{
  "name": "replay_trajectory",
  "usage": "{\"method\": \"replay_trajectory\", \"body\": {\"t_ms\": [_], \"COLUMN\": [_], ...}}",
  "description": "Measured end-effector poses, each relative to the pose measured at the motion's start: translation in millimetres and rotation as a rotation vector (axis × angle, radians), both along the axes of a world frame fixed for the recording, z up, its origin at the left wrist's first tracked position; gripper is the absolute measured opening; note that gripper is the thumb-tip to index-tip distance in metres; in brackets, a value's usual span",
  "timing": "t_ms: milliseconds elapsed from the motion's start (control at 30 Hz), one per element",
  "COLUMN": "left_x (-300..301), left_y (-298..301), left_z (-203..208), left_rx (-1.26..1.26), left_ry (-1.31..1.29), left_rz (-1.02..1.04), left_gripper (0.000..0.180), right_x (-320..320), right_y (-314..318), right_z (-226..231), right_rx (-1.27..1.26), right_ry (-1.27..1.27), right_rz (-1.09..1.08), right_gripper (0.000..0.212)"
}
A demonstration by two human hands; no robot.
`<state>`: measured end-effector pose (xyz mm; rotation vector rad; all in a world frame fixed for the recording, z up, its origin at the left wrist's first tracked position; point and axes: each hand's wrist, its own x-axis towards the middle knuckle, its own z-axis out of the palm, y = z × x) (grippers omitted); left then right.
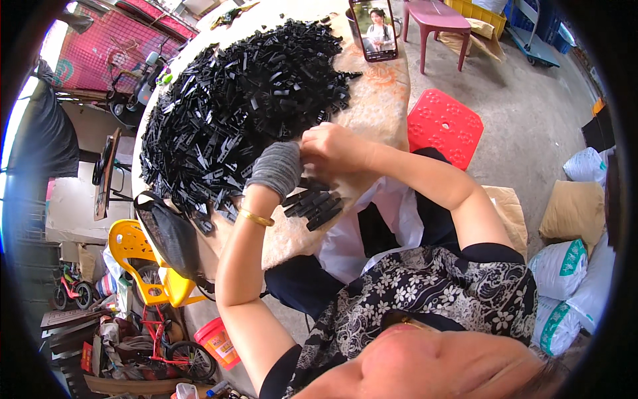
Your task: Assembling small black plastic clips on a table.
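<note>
A large heap of small black plastic pieces (246, 100), many long and narrow, covers much of the pale round table (375, 86). At its near edge my two hands meet. My left hand (276, 169), in a grey knitted glove with a gold bangle below it, turns its back up and hides its fingers. Against it, my bare right hand (332, 147) is closed, thumb and fingers pressed together. Whatever sits between the fingers is hidden. Just below the hands, several black pieces (316, 206) lie side by side in a small group near the table's edge.
A phone (374, 30) stands at the table's far right. Beyond the edge are a red stool (445, 128) and a maroon stool (438, 23). A black mesh bag (169, 236) hangs at the left edge beside a yellow chair (136, 249). White sacks (559, 269) sit at right.
</note>
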<state>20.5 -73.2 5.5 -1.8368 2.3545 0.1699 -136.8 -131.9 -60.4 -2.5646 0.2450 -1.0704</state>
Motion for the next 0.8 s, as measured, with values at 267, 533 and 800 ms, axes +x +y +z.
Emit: {"method": "replay_trajectory", "body": {"t_ms": [267,533,800], "left_x": [-10.9,1.6,20.8], "left_y": [-0.1,-2.3,36.6], "left_z": [15.7,0.5,-15.0], "left_rx": [0.024,0.031,-0.193], "left_ry": [-0.103,-0.034,0.764], "left_rz": [-0.006,0.032,0.04], "left_gripper": [0.022,0.028,0.064], "right_x": [-4.7,-3.4,-3.0], "right_y": [0.7,1.1,-4.0], "right_z": [0.7,1.2,5.9], "right_rx": [-0.057,0.047,0.916], "right_ry": [0.147,-0.011,-0.09], "right_rz": [-0.094,0.032,0.381], "right_gripper": [0.015,0.013,0.025]}}
